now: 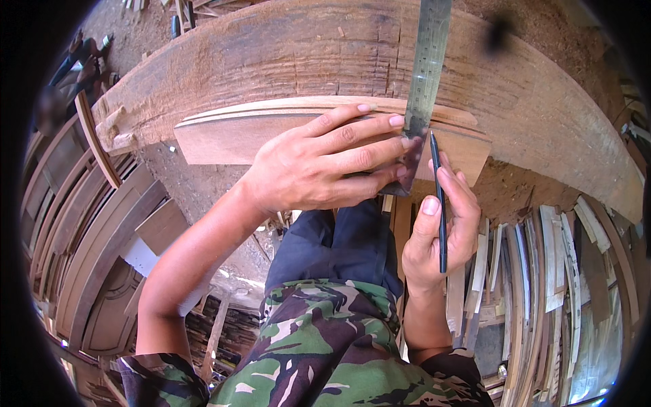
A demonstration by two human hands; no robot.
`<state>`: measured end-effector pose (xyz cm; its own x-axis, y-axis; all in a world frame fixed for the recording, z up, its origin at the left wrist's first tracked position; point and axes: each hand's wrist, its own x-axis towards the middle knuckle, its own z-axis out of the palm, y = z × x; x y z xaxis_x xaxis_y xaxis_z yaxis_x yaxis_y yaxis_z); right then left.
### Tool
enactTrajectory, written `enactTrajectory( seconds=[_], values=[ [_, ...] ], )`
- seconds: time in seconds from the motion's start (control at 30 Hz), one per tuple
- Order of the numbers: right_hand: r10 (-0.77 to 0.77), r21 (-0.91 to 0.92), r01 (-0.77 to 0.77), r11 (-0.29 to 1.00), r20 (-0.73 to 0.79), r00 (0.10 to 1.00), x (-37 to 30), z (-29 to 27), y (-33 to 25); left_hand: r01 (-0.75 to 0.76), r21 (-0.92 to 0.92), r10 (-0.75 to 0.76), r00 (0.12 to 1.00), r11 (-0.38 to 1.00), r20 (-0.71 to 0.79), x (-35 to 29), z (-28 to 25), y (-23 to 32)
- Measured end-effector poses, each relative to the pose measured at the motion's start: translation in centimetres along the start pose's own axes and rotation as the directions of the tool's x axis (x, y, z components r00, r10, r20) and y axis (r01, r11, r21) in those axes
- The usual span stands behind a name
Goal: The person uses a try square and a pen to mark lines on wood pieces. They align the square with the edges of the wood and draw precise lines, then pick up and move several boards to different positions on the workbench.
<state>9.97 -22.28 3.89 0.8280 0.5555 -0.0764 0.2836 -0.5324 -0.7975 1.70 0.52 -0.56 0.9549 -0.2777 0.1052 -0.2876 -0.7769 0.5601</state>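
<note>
My left hand [332, 157] lies across a pale wooden board [210, 146], its fingers stretched out and a little apart. The fingertips rest at the left edge of a steel ruler [427, 64], and the lower ones overlap its darker near end; the thumb is hidden. The ruler crosses the board and reaches away over a big wooden beam [285, 57]. To its right, my right hand [447, 227] is closed around a slim dark pencil [442, 234]. That pencil stands nearly upright in view, tip beside the ruler over the board's right part. Narrow curved strips [285, 108] run along the board's far side.
Stacked curved wooden pieces [88, 237] fill the left side. Many long offcuts [536, 292] lie to the right. A loose curved slat [97, 139] leans near the beam's left end. Dusty brown ground [149, 30] shows beyond the beam.
</note>
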Motion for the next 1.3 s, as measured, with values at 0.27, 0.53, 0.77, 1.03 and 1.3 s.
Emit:
enactTrajectory(
  seconds=[0.27,0.53,0.77,1.03,1.3],
  values=[
    [-0.051,-0.102,0.050,0.993,-0.002,0.999,0.7,-0.1,-0.3,0.002,0.040,-0.003,1.000,0.999,0.018,0.2,-0.2,0.2],
    [-0.063,-0.127,0.068,0.990,0.041,0.997,1.0,-0.9,-1.0,0.017,0.039,-0.017,1.000,0.999,0.003,0.3,-0.1,0.4],
    [-0.040,0.050,0.042,0.998,-0.039,0.998,0.7,-1.5,0.0,0.008,0.054,-0.011,0.998,0.999,0.060,0.4,-0.8,0.2],
    [-0.032,0.167,0.058,0.984,-0.156,0.987,-0.3,-1.6,2.4,-0.025,0.008,0.025,1.000,1.000,0.020,2.8,0.4,1.4],
    [-0.040,0.148,0.064,0.987,-0.162,0.986,-0.2,-1.6,2.7,-0.002,-0.031,0.003,0.999,1.000,0.049,3.2,0.7,1.6]
  ],
)
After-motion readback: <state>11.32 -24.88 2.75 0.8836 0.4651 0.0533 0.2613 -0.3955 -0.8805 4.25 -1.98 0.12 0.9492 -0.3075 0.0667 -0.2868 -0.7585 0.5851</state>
